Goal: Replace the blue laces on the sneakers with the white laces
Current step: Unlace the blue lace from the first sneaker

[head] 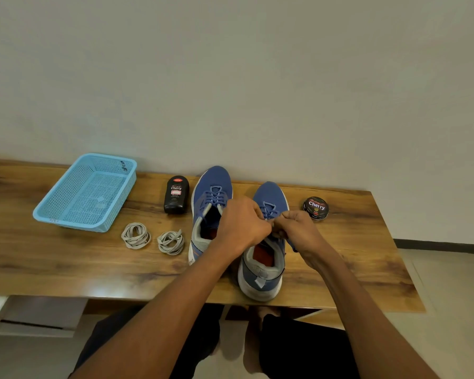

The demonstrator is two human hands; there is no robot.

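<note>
Two blue sneakers stand side by side on the wooden table, toes toward the wall. The left sneaker [212,192] is laced with a blue lace. Over the right sneaker [268,198], my left hand [242,227] and my right hand [298,229] meet at the upper eyelets, fingers curled and pinching its blue lace [268,210]; the exact hold is hidden by the fingers. Two coiled white laces [136,235] [171,242] lie left of the shoes.
A light blue plastic basket [66,217] sits at the far left of the table [353,255]. A black polish bottle [176,194] stands left of the sneakers, and a round polish tin [315,208] lies to the right. The wall runs directly behind.
</note>
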